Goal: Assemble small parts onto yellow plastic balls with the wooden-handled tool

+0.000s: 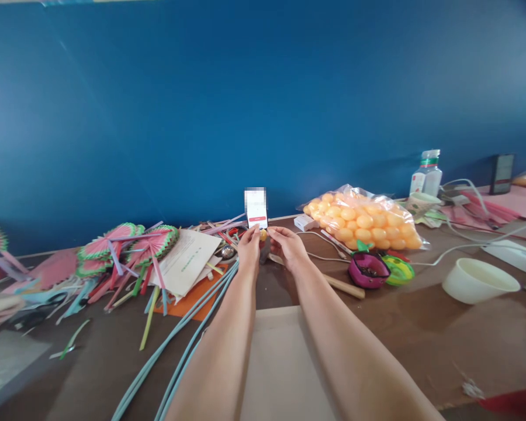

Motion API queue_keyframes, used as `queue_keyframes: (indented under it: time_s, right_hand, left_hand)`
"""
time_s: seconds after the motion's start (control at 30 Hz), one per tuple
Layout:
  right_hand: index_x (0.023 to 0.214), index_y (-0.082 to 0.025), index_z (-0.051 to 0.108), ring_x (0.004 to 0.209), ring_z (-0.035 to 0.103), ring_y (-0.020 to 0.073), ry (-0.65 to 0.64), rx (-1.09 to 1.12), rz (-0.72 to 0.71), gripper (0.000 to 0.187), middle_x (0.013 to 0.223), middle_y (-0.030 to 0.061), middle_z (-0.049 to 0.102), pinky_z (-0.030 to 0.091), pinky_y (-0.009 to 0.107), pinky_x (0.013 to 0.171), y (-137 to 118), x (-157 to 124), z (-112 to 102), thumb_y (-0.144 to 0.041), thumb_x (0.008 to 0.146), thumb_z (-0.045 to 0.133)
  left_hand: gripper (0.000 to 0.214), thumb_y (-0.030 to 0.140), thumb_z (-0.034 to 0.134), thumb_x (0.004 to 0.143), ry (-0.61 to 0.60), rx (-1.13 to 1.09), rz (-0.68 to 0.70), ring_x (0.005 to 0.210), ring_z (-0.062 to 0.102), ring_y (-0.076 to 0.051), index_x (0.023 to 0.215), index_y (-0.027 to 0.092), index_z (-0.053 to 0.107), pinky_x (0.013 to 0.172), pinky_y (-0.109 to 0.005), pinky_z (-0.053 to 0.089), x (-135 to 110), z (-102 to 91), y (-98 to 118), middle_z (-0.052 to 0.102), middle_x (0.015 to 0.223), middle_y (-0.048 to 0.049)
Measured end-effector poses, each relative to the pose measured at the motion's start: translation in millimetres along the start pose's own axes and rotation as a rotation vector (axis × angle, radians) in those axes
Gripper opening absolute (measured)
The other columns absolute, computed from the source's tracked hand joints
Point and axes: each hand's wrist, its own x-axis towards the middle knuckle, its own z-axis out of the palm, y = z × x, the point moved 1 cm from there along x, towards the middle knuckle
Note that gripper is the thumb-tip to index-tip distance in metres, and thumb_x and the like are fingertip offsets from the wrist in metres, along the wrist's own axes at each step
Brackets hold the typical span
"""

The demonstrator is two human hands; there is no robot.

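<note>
Both arms reach forward over the brown table, and the hands meet in front of a lit phone [256, 209] propped upright by the blue wall. Between the fingertips is a small yellow piece [263, 234], too small to name more exactly. My left hand [249, 250] pinches it from the left, thumb uppermost. My right hand [288, 247] is closed at its other side, with thumb and forefinger pressed together. A wooden stick [344, 287], perhaps a tool handle, lies beneath and to the right of my right hand.
Pink-and-green folded fans [151, 248], papers [188, 263] and long blue strips [179, 333] crowd the left. On the right are a bag of orange balls [363, 219], a purple container [368, 270], a white bowl [480, 282], bottles [427, 175] and white cables.
</note>
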Motion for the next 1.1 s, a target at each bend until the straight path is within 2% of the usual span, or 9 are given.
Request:
queue_keyframes:
  time_s: [0.23, 0.43, 0.6, 0.83, 1.1]
  right_hand:
    - [0.077, -0.020, 0.066, 0.050, 0.046, 0.0038, -0.038, 0.019, 0.108, 0.021, 0.059, -0.0062, 0.056, 0.037, 0.014, 0.046, -0.9, -3.7, 1.4, -0.025, 0.060, 0.078]
    - [0.073, -0.017, 0.062, 0.047, 0.041, 0.0031, -0.085, 0.050, 0.128, 0.023, 0.060, -0.0051, 0.055, 0.030, 0.014, 0.041, -0.2, -2.4, -0.2, -0.024, 0.058, 0.078]
    - [0.074, -0.017, 0.062, 0.046, 0.034, 0.0020, -0.087, 0.072, 0.131, 0.023, 0.060, -0.0062, 0.053, 0.024, 0.015, 0.040, 0.6, -1.2, -1.2, -0.022, 0.056, 0.076]
    - [0.071, -0.019, 0.059, 0.046, 0.034, 0.0040, -0.046, -0.002, 0.105, 0.022, 0.055, -0.0069, 0.049, 0.024, 0.017, 0.043, 2.4, 0.0, -2.2, -0.027, 0.058, 0.075]
    - [0.073, -0.020, 0.058, 0.044, 0.032, 0.0039, -0.061, -0.046, 0.073, 0.028, 0.050, -0.0089, 0.043, 0.024, 0.017, 0.043, 7.1, 5.2, -3.7, -0.035, 0.061, 0.078]
  left_hand:
    - [0.030, 0.034, 0.068, 0.075, 0.006, 0.103, 0.061, 0.079, 0.063, -0.018, 0.101, 0.019, 0.074, 0.072, -0.031, 0.052, 4.4, -2.7, -4.5, 0.070, 0.091, -0.0070]
    - [0.029, 0.035, 0.069, 0.075, -0.033, 0.177, 0.120, 0.080, 0.062, -0.018, 0.100, 0.022, 0.075, 0.071, -0.030, 0.051, 7.3, -5.2, -8.0, 0.071, 0.098, -0.0064]
    - [0.026, 0.033, 0.071, 0.074, -0.055, 0.159, 0.139, 0.086, 0.062, -0.020, 0.097, 0.021, 0.075, 0.078, -0.032, 0.051, 11.1, -6.7, -11.2, 0.070, 0.098, -0.0065]
    - [0.023, 0.028, 0.071, 0.073, -0.055, 0.168, 0.137, 0.089, 0.062, -0.021, 0.095, 0.021, 0.076, 0.084, -0.034, 0.050, 9.8, -6.2, -8.3, 0.070, 0.091, -0.0059]
    - [0.021, 0.026, 0.070, 0.074, -0.049, 0.239, 0.189, 0.091, 0.063, -0.023, 0.094, 0.021, 0.076, 0.089, -0.036, 0.047, 9.2, -5.7, -7.2, 0.071, 0.098, -0.0070]
